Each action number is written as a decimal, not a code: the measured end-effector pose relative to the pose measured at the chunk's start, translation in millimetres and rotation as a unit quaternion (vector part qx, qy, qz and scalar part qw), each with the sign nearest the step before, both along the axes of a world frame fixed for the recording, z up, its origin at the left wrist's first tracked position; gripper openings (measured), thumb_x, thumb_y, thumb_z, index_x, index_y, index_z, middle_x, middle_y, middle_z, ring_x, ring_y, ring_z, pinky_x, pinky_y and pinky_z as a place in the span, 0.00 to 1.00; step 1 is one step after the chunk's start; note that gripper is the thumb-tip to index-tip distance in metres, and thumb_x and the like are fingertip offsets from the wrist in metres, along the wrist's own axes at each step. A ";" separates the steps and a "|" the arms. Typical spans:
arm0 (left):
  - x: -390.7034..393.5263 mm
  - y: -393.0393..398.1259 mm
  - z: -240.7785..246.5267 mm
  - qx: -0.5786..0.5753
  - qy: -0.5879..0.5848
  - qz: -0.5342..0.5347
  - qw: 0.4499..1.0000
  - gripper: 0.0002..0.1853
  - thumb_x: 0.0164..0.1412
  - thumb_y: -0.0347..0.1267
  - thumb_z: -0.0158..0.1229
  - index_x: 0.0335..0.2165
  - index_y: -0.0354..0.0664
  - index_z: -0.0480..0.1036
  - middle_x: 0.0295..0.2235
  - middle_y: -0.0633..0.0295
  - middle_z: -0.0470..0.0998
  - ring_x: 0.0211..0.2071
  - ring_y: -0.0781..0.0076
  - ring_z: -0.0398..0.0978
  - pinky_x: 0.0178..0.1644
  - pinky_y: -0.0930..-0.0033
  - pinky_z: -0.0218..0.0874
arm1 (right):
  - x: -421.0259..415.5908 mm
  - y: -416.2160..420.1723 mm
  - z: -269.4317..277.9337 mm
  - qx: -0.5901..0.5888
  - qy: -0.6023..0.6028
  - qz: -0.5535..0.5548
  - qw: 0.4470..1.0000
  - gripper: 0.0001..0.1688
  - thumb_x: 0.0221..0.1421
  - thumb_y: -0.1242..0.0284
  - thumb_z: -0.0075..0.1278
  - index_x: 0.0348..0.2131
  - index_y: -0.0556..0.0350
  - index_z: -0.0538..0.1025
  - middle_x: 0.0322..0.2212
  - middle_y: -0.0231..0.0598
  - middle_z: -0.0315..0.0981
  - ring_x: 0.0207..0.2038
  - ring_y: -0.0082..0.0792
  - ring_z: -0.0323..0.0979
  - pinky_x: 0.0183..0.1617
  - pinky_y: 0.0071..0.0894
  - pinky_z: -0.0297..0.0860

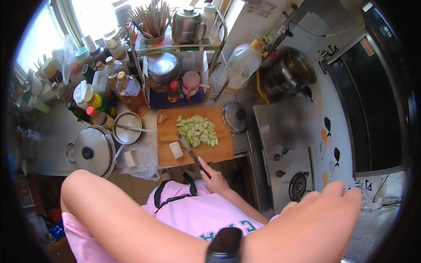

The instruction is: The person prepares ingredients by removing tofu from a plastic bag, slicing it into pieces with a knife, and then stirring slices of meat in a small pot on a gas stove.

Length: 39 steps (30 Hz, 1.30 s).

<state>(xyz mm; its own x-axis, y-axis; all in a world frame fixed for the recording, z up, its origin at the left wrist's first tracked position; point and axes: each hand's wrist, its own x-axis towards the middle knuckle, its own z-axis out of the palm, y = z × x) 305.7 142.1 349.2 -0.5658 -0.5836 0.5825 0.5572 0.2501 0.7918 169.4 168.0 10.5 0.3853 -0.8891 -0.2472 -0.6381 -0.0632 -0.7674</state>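
My right hand (215, 177) grips the dark handle of a kitchen knife (189, 148). The blade lies over the wooden cutting board (213, 154), between a pile of pale green vegetable slices (199, 130) and a whitish block (176, 150). A piece of what looks like ginger (162, 117) is at the board's upper left corner. My left arm, with a dark band on the wrist, crosses close below the camera. My left hand (325, 203) is raised at the lower right, back towards the camera; its palm and what it may hold are hidden.
Left of the board are a plastic bag (146, 161) with another whitish block, a metal bowl (126, 133) with chopsticks across it, a lidded pot (93, 148) and several bottles. A metal rack (177, 48) stands behind. Right are a lid (235, 116) and a gas stove (286, 180).
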 end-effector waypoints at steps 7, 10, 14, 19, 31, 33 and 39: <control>1.7 -0.9 17.4 -0.002 -0.033 -0.048 0.998 0.10 0.48 0.26 0.57 0.30 0.30 0.71 0.29 0.44 0.73 0.29 0.49 0.72 0.34 0.60 0.67 | -0.5 -10.7 11.8 0.051 0.001 0.004 0.999 0.35 0.62 0.69 0.46 0.65 0.27 0.56 0.47 0.57 0.72 0.48 0.58 0.71 0.48 0.44 0.70; 11.5 4.4 23.9 0.001 -0.052 -0.051 0.997 0.10 0.48 0.26 0.57 0.30 0.29 0.71 0.29 0.44 0.73 0.30 0.48 0.72 0.35 0.59 0.67 | 0.0 -11.3 12.6 0.017 -0.014 0.006 1.000 0.35 0.62 0.68 0.46 0.65 0.26 0.56 0.43 0.58 0.74 0.46 0.59 0.72 0.47 0.45 0.70; 26.6 0.0 29.4 0.018 -0.087 -0.043 0.995 0.10 0.49 0.26 0.57 0.30 0.29 0.71 0.29 0.43 0.73 0.30 0.48 0.72 0.35 0.59 0.67 | 3.4 -16.1 24.7 0.059 -0.001 0.007 0.998 0.35 0.63 0.66 0.45 0.65 0.24 0.55 0.44 0.58 0.74 0.47 0.59 0.72 0.49 0.47 0.70; 58.7 -1.4 33.2 0.038 -0.141 0.000 0.989 0.10 0.49 0.26 0.57 0.31 0.29 0.71 0.30 0.43 0.73 0.31 0.48 0.73 0.36 0.59 0.67 | 12.0 -14.9 22.1 0.051 -0.005 0.012 0.999 0.35 0.63 0.65 0.45 0.65 0.24 0.54 0.44 0.60 0.74 0.48 0.59 0.71 0.49 0.47 0.69; 40.7 25.4 49.9 0.006 -0.133 0.103 0.986 0.11 0.51 0.27 0.56 0.32 0.28 0.71 0.31 0.41 0.73 0.33 0.47 0.74 0.37 0.58 0.68 | 19.1 -18.1 29.5 0.053 -0.001 -0.040 0.998 0.34 0.62 0.64 0.47 0.64 0.22 0.57 0.36 0.60 0.76 0.42 0.59 0.74 0.43 0.46 0.70; 33.4 51.5 58.1 0.002 -0.145 0.157 0.977 0.11 0.51 0.26 0.55 0.32 0.28 0.71 0.31 0.41 0.73 0.34 0.47 0.74 0.38 0.58 0.68 | 28.8 -14.3 27.8 -0.026 -0.027 -0.010 0.999 0.34 0.62 0.65 0.47 0.64 0.22 0.57 0.36 0.60 0.76 0.42 0.59 0.74 0.43 0.47 0.70; 74.1 52.6 51.7 -0.015 -0.125 0.071 0.990 0.15 0.53 0.29 0.57 0.38 0.29 0.69 0.39 0.44 0.71 0.42 0.51 0.71 0.46 0.57 0.65 | 20.8 -4.7 17.1 -0.055 -0.030 -0.008 0.998 0.33 0.62 0.68 0.47 0.64 0.30 0.59 0.41 0.59 0.74 0.46 0.59 0.71 0.47 0.43 0.69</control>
